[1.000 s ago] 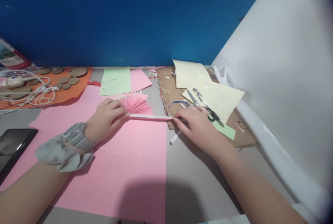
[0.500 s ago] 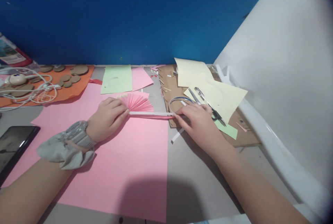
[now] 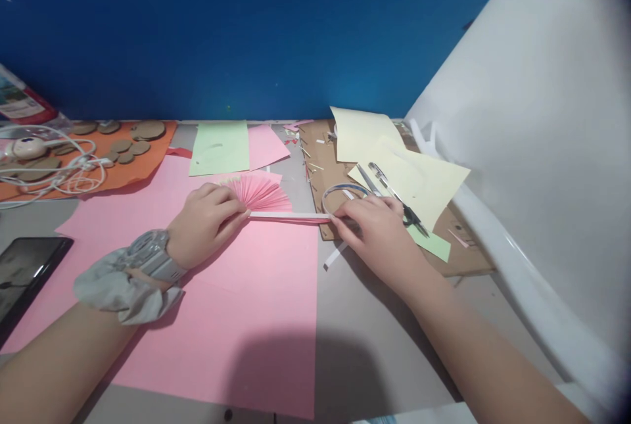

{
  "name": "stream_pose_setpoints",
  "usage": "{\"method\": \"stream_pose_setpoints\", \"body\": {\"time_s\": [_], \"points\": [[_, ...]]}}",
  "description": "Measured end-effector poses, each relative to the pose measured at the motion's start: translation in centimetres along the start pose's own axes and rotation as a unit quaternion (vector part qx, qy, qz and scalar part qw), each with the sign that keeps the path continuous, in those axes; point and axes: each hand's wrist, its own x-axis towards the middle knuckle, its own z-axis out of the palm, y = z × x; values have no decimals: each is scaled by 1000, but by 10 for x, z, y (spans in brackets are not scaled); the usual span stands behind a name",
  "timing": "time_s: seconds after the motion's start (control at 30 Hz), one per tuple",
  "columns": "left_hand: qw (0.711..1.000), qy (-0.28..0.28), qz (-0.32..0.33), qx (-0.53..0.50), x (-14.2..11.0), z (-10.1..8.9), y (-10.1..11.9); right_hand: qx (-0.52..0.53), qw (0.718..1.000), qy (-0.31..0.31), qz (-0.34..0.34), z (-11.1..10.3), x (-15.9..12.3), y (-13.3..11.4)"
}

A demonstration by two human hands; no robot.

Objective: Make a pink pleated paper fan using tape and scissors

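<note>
A pleated pink paper fan [image 3: 261, 192] lies on a large pink sheet [image 3: 231, 292]. My left hand [image 3: 203, 221], with a watch and a grey scrunchie at the wrist, presses its closed fingers on the fan's near end. A thin white strip [image 3: 288, 215] runs from the fan rightward to my right hand [image 3: 375, 233], whose fingertips pinch the strip's far end at the edge of a brown cardboard board [image 3: 463, 259]. Behind that hand lie a curled silvery strip [image 3: 340, 191] and scissors [image 3: 394, 199] on pale yellow paper [image 3: 434, 181].
A green sheet [image 3: 219, 148] and a smaller pink sheet lie farther back. Orange paper [image 3: 123, 174] with several cardboard discs and a white cable [image 3: 54, 171] sit at the left. A dark phone [image 3: 24, 273] lies at the left edge. A white slanted panel [image 3: 542, 148] rises at the right.
Both hands stay on the fan and strip with hardly any shift. The view has drifted slightly.
</note>
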Motion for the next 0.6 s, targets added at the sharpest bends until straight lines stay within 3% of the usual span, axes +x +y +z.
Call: {"method": "stream_pose_setpoints", "body": {"time_s": [0.37,0.5,0.6], "points": [[1000,3,-7,-14,-1,0,0,32,999,-24,25,-2,2,-6],[1000,16,-7,-16,-2,1,-2,30,1000,9,5,-3,1,-6],[997,67,-16,-18,-4,1,-3,31,998,52,-33,-6,0,-6]]}}
